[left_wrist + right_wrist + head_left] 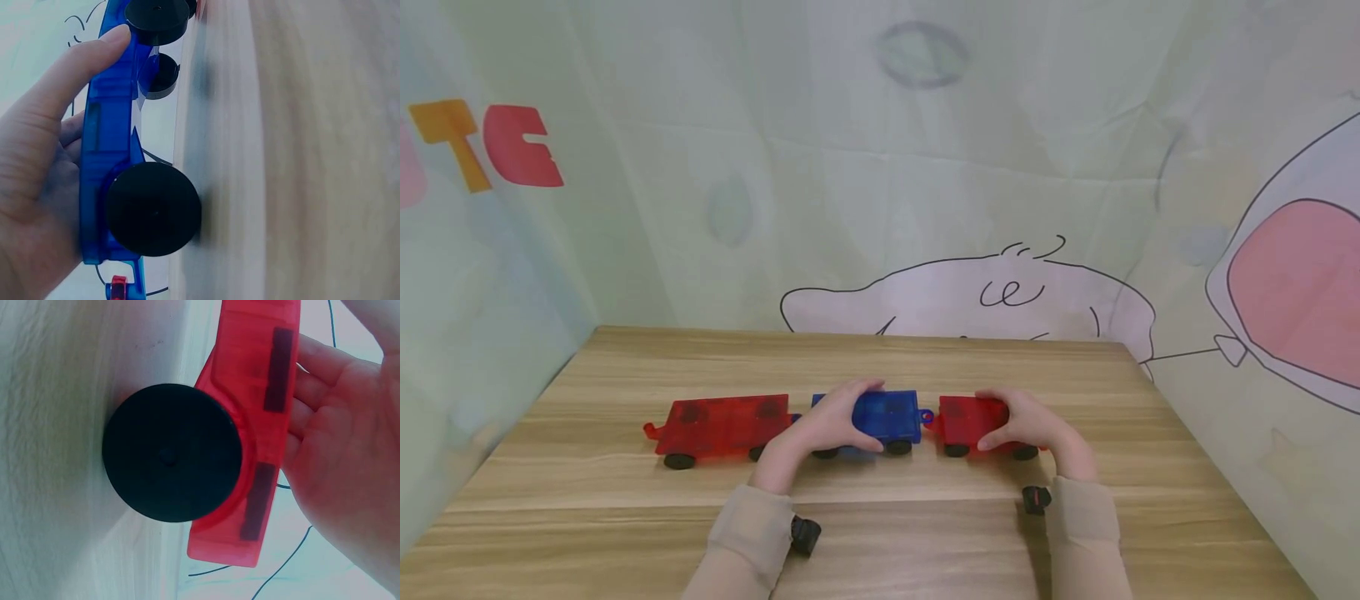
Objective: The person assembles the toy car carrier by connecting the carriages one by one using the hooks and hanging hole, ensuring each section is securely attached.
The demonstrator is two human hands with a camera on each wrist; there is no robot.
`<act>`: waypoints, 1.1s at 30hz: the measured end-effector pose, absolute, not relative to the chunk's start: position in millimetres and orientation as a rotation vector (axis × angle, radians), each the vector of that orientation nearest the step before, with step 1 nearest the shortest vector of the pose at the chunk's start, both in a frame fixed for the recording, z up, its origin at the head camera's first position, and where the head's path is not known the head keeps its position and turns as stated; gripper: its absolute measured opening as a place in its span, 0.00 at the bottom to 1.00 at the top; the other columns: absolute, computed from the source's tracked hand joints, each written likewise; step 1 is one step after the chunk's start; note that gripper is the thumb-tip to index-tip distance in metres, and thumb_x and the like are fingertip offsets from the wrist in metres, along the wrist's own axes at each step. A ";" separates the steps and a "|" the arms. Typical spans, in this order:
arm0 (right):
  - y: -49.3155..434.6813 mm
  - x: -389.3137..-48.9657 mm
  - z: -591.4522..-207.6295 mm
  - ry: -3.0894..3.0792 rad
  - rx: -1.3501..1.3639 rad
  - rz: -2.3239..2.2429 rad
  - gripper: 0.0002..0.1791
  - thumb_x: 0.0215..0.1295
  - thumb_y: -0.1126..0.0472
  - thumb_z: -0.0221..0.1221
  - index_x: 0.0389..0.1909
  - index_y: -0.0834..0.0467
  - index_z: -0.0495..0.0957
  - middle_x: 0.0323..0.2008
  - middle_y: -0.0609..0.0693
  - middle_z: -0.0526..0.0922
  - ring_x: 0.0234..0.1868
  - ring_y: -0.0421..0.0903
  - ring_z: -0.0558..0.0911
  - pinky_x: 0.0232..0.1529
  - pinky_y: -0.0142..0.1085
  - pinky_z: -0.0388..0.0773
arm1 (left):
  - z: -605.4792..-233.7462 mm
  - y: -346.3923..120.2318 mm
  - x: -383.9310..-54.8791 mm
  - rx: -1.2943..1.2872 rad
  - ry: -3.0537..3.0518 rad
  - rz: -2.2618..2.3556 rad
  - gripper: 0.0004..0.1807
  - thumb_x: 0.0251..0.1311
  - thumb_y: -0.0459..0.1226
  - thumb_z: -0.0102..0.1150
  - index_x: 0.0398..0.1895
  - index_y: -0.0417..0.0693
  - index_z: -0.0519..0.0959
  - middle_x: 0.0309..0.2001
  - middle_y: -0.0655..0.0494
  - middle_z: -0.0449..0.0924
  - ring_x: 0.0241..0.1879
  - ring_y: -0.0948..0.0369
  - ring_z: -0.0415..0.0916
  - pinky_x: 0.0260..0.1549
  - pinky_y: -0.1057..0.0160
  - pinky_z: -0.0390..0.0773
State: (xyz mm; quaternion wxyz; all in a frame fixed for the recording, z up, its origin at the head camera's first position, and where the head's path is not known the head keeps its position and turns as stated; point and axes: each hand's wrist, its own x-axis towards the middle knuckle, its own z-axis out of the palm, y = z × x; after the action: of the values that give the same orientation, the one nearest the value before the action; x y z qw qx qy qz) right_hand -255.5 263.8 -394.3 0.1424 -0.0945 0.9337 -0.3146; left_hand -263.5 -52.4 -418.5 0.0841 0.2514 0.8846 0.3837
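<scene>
A translucent blue toy train car with black wheels stands mid-table. My left hand grips it across its width; in the left wrist view the thumb presses along its near side. To the right, my right hand holds a translucent red toy train car between thumb and fingers. Its black wheel faces the right wrist camera, close to the tabletop. A ring coupling sits between these two cars, blue and red parts overlapping there. Left of my left hand stands a longer red car.
The wood-grain table ends at a back edge against a printed cloth with cartoon drawings. The long red car has a free red hook at its left end. Small black wrist devices stick out beside both cuffs.
</scene>
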 end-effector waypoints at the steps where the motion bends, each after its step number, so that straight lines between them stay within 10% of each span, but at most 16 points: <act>1: 263.8 -255.3 -394.1 2.694 -0.270 -0.909 0.45 0.46 0.56 0.75 0.67 0.61 0.67 0.59 0.59 0.74 0.58 0.57 0.71 0.54 0.52 0.78 | -418.6 -52.3 -263.6 0.753 2.641 1.145 0.49 0.46 0.43 0.76 0.71 0.41 0.62 0.69 0.45 0.67 0.70 0.46 0.62 0.68 0.41 0.62; 33: 260.7 -255.9 -392.6 2.674 -0.297 -0.906 0.45 0.48 0.56 0.75 0.68 0.62 0.66 0.60 0.60 0.74 0.59 0.57 0.71 0.57 0.54 0.75 | -417.8 -50.7 -263.1 0.749 2.653 1.110 0.48 0.46 0.42 0.76 0.71 0.42 0.63 0.69 0.44 0.67 0.70 0.46 0.62 0.68 0.41 0.62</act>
State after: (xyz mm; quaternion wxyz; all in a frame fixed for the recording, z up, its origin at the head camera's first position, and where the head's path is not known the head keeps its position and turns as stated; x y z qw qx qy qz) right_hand -255.9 260.7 -392.6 0.1508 -0.1034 0.9312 -0.3154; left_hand -263.1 -50.7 -417.8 0.0849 0.2511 0.8895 0.3722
